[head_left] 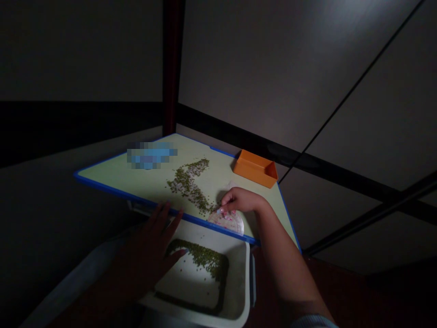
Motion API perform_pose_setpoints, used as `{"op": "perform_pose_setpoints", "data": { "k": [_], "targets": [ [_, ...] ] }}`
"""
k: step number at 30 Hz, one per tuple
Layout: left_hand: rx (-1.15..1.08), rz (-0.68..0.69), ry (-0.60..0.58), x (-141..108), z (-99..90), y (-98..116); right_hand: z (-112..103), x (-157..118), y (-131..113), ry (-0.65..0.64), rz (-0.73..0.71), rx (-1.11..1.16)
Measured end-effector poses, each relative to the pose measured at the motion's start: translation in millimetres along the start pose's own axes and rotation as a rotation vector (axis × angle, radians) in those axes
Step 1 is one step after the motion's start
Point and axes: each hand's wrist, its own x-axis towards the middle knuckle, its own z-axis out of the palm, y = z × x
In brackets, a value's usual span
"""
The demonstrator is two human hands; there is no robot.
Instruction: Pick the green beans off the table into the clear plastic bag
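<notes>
My right hand [241, 199] is closed in a pinch over the near part of the tabletop, gripping a pale, round-edged flat piece with pink marks [227, 223]. Exactly what that piece is, I cannot make out. Just left of it, small green grains that look like mung beans [187, 182] lie scattered in a curved patch. My left hand [159, 232] has its fingers spread, with the fingertips by the blue front edge of the table and the thumb above a white tub [239, 282]. More green grains [208, 259] line the bottom and corners of this tub.
The pale yellow tabletop [218, 171] has a blue rim. An orange open box [254, 168] stands at its back right. A blurred blue object [150, 155] lies at the far left. Grey panels [273, 68] rise behind the table, and the surroundings are dark.
</notes>
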Motion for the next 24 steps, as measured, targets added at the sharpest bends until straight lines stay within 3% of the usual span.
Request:
{"op": "perform_pose_setpoints", "data": {
  "k": [6,24],
  "targets": [
    [0.062,0.039,0.062,-0.4,2.9,-0.4,0.1,0.9,1.2,0.024,0.009,-0.010],
    [0.046,0.014,0.034,-0.5,0.4,0.9,3.9,4.4,-8.1,0.103,0.052,-0.080]
  ]
}}
